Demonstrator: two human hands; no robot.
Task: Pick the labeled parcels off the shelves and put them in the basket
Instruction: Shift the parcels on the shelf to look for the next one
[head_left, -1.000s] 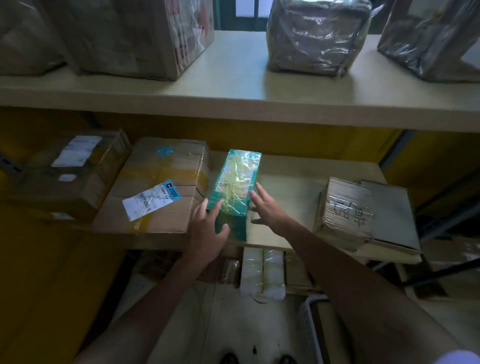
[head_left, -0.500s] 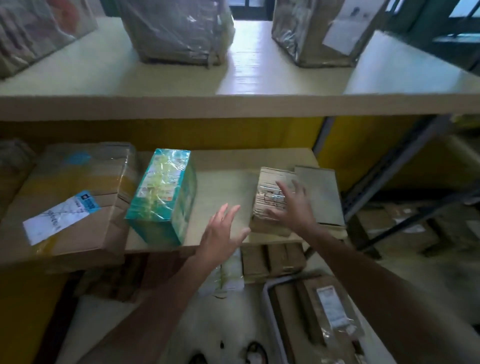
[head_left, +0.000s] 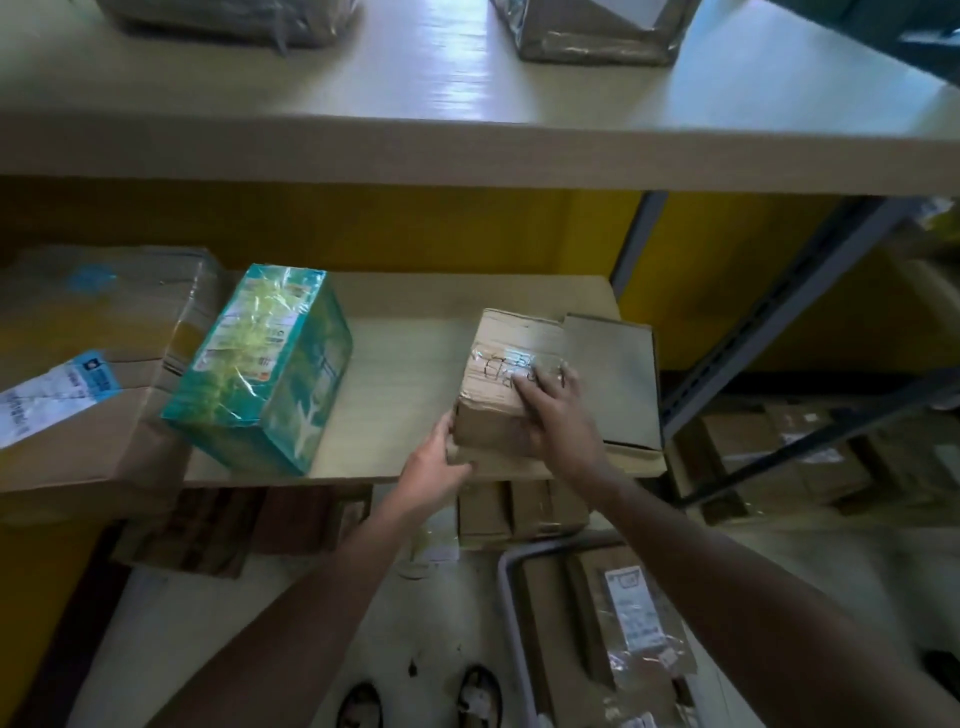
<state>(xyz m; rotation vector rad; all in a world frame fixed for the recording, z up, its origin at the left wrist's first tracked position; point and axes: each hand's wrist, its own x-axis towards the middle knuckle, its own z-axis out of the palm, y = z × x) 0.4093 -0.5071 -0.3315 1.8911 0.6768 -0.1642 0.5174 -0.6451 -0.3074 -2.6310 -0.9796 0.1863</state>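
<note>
Head view: a small brown parcel (head_left: 506, 384) wrapped in clear tape, with dark writing on its top, is seen at the front edge of the middle shelf (head_left: 405, 374). It is held from both sides. The right hand (head_left: 550, 415) is laid over its top and right side, with the fingers spread flat across the taped writing. The left hand (head_left: 434, 462) is pressed against its lower left corner, with the fingers curled together under the edge. Whether the parcel is lifted off the board cannot be told.

Just to the right, touching the parcel, a flat grey-brown box (head_left: 615, 374) is seen lying on the same shelf. To the left, well apart, a teal box (head_left: 265, 364) in shiny wrap is set at a slant. Beside that, a big cardboard box (head_left: 93, 364) with a white and blue label (head_left: 54, 395) is seen.

Below the shelf, more small brown parcels (head_left: 519, 512) are stacked on the floor. Near the bottom right, a basket (head_left: 511, 613) with a pale rim is seen, with a labeled packet (head_left: 634, 623) inside. Two wrapped parcels are seen on the top shelf (head_left: 467, 130).
</note>
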